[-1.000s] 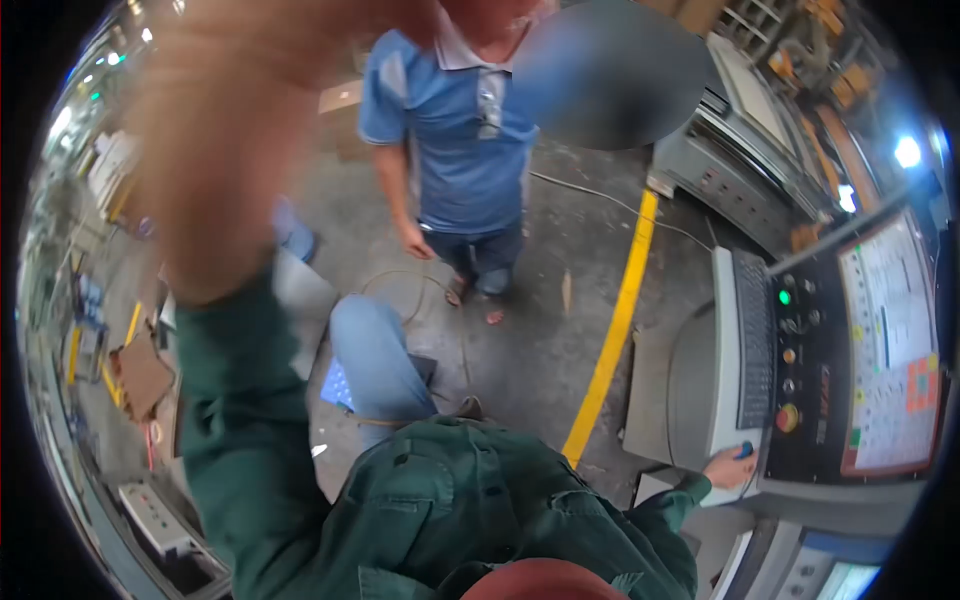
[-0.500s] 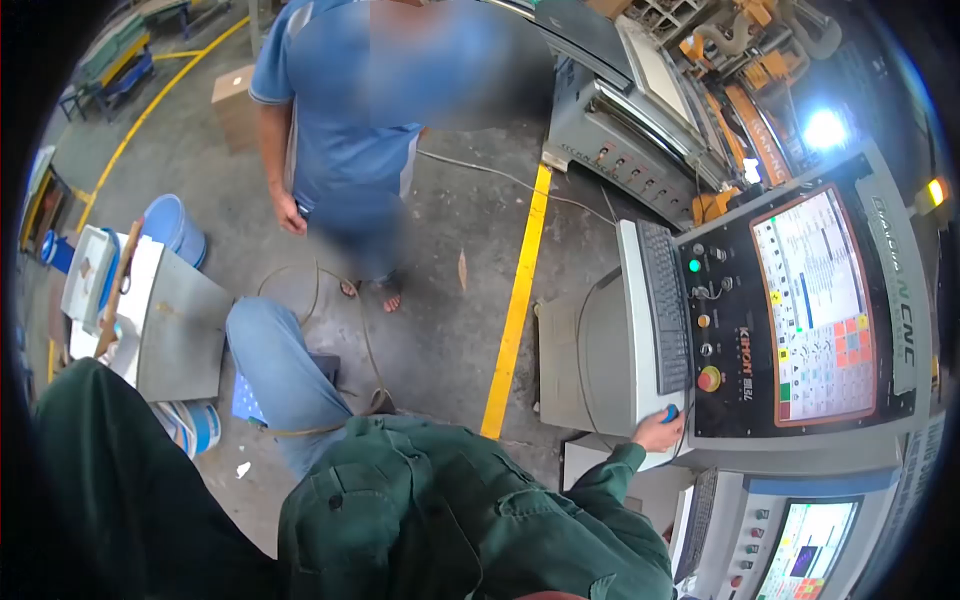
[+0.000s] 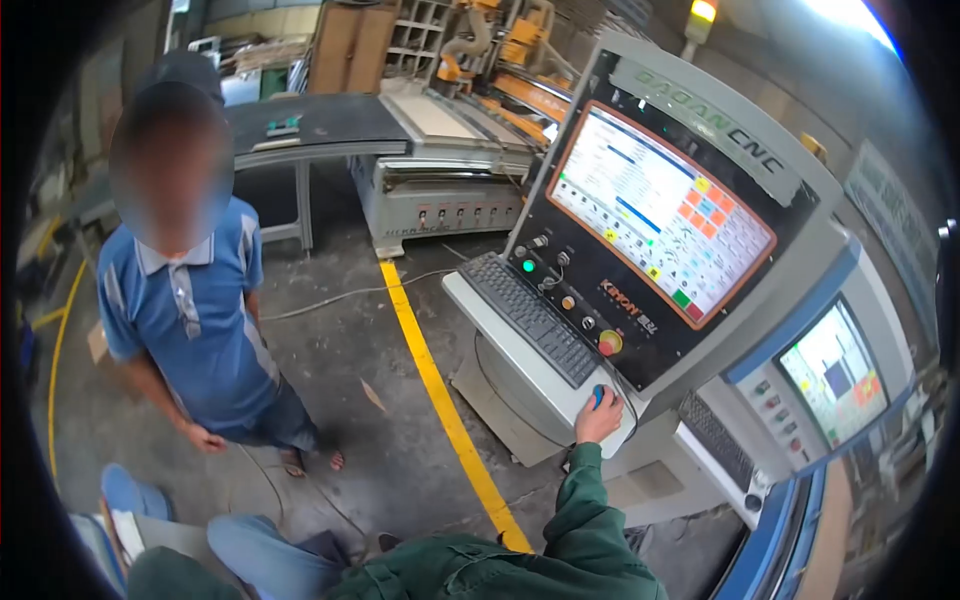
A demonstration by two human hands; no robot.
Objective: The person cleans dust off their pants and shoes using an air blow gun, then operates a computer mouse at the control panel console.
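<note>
My right hand (image 3: 600, 420) rests on a blue computer mouse (image 3: 598, 394), fingers curled over it, at the near end of the control cabinet's shelf (image 3: 572, 408). Beside it on the same shelf lies a black keyboard (image 3: 530, 318). Above the shelf, a slanted panel carries several knobs and a red emergency stop button (image 3: 610, 343). The lit screen (image 3: 660, 212) shows a program window with rows of icons and orange buttons. My left hand is out of view.
A person in a blue polo shirt (image 3: 205, 335) stands at the left, facing me. Behind is a large CNC machine (image 3: 440, 205). A second console with a lit screen (image 3: 835, 370) stands at the right. A yellow floor line (image 3: 440, 385) and a loose cable (image 3: 350, 292) cross the floor.
My view has swung up and toward the right, so the screen and machine show more fully and the person appears further left. My right hand stays on the mouse.
</note>
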